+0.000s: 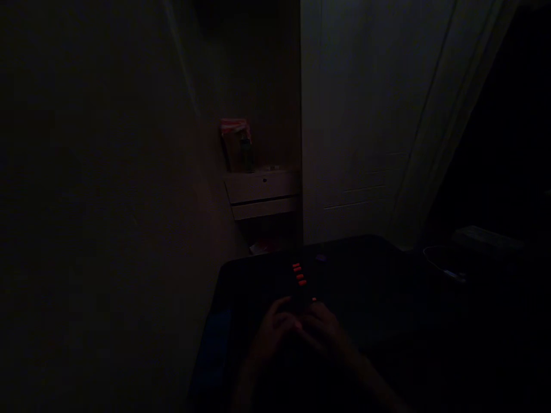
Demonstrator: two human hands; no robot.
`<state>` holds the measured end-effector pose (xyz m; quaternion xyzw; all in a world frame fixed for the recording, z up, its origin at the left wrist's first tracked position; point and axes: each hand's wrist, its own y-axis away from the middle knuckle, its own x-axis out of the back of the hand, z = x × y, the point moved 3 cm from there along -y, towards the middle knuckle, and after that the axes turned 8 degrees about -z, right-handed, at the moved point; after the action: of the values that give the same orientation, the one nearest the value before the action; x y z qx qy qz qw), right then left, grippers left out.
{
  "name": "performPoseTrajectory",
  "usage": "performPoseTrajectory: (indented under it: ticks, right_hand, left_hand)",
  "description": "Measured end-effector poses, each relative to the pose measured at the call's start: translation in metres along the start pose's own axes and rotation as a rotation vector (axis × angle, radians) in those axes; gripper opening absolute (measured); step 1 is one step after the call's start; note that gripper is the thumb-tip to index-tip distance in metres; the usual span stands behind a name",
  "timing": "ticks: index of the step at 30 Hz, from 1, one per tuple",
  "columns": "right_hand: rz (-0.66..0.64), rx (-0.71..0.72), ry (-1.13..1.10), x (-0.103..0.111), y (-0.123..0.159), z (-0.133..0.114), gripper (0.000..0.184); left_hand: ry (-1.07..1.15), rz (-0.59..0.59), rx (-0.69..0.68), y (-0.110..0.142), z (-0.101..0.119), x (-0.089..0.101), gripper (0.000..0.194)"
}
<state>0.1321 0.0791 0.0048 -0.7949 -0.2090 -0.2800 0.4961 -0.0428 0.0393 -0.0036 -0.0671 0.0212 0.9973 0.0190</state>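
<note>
The view is very dark. My left hand (274, 322) and my right hand (322, 322) are close together over a dark flat surface (370, 275). Their fingers are bent inward around something too dark to make out. A small reddish spot (298, 325) shows between the fingertips; whether it is a separate object I cannot tell. Just beyond my hands, several short orange pieces (300, 276) lie in a slanting row. Another small orange piece (314, 299) shows by the fingers of my right hand.
A small purplish object (321, 258) lies near the surface's far edge. Bluish cloth (215, 338) is at left. Behind stand a drawer unit (262, 189) with a box (232, 146) and bottle (247, 155), and a pale door panel (353, 115). A cable (434, 261) lies at right.
</note>
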Motion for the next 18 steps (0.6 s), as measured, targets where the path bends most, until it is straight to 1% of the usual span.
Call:
performPoseTrajectory:
  ticks: [3,5,9,12,16,18]
  right_hand:
    - [0.008,-0.021,0.005,0.003,-0.001,-0.002,0.015]
    - [0.020,-0.018,0.002,0.004,-0.001,-0.003,0.016]
    - [0.024,-0.024,-0.010,0.002,0.000,0.001,0.015]
    - [0.018,-0.028,-0.003,-0.001,0.001,0.005,0.017]
    - [-0.014,-0.018,0.005,-0.003,0.003,0.007,0.025]
    - [-0.029,-0.011,0.011,-0.003,0.003,0.008,0.023]
  left_hand:
    - [-0.016,0.036,-0.003,0.001,-0.003,0.002,0.060]
    - [-0.020,0.029,-0.002,0.001,-0.004,0.002,0.059]
    - [-0.020,-0.020,-0.002,0.001,-0.003,-0.003,0.064]
    - [-0.021,-0.007,0.011,0.001,-0.002,-0.004,0.069]
    - [-0.024,0.010,0.007,0.001,0.000,-0.004,0.070]
    - [-0.015,0.002,0.009,0.000,0.001,-0.005,0.072]
